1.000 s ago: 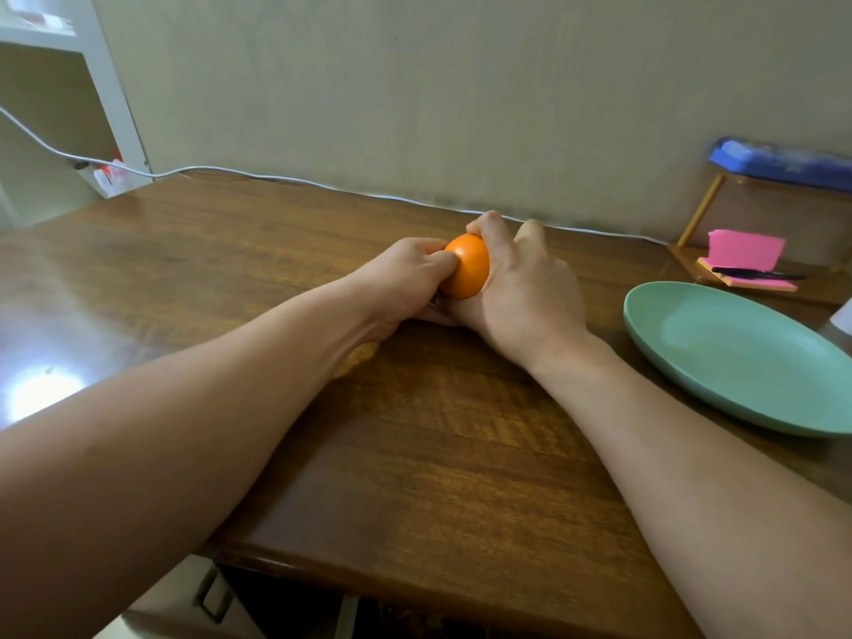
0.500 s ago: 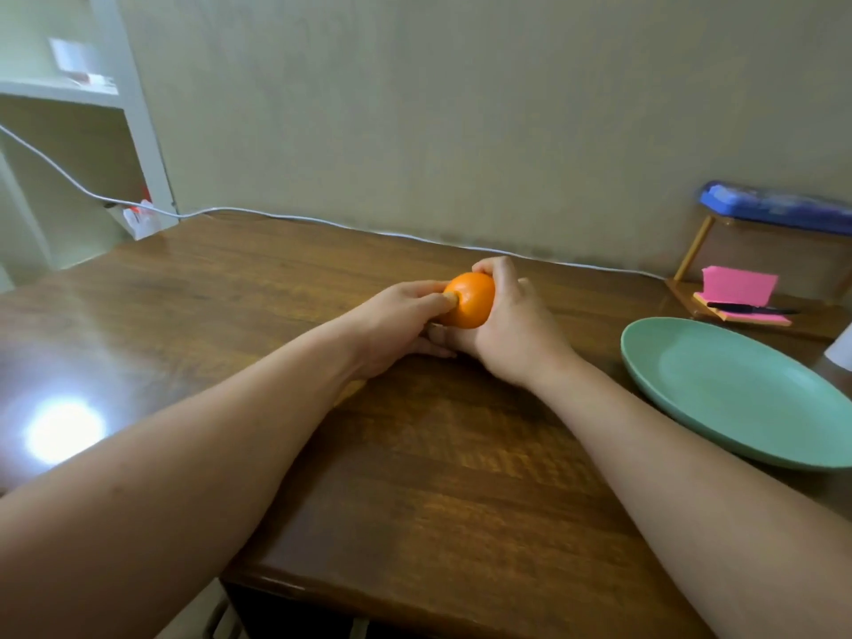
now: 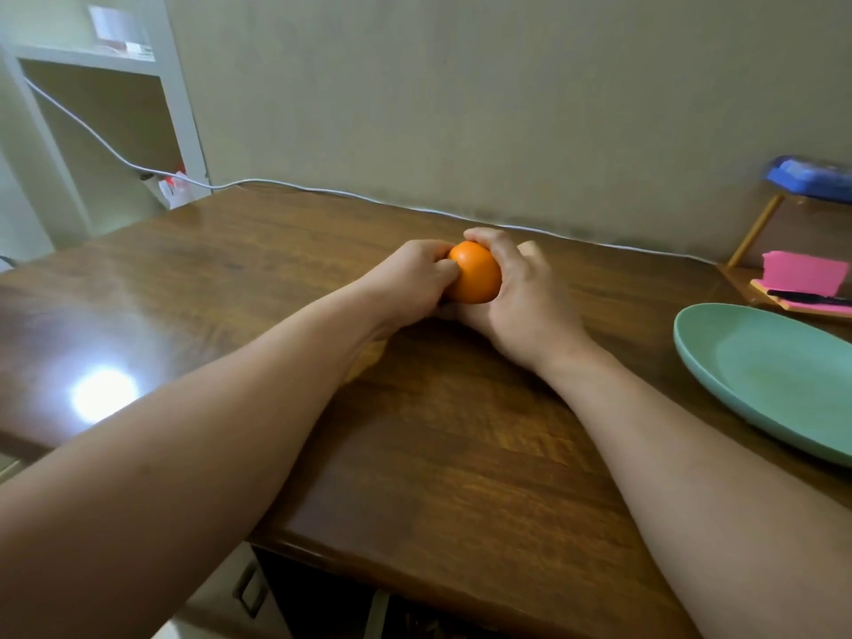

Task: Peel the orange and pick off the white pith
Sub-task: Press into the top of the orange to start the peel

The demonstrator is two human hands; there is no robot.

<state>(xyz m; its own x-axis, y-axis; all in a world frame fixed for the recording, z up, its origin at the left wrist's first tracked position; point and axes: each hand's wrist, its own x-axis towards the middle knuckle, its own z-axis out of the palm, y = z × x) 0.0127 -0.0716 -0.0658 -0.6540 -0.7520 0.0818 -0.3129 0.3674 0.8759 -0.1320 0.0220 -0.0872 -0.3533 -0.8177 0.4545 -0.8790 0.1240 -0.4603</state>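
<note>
1. The orange sat just above the middle of the frame, over the far part of the wooden tabletop. The skin that showed was whole and smooth.
2. The left grip, a bare hand, reached in from the lower left of the frame. Its fingers were curled against the left side of the orange, with the fingertips pressing on the skin.
3. The right grip, also a bare hand, reached in from the lower right. It was wrapped round the right side of the orange, and its fingers curled over the top and far side.
4. The two hands met beneath the fruit and hid its underside, so I could not tell whether it rested on the tabletop.
5. A pale green plate lay at the right of the frame, well apart from the hands and partly cut off by the edge.
6. Beyond the plate, in the right corner, a black pen lay on pink notes on a low wooden stand. A blue object sat on top of the stand.
7. A white cable ran along the back edge of the tabletop, rising towards a white shelf in the upper left.
8. A bright spot of reflected light showed on the tabletop at the left.
</note>
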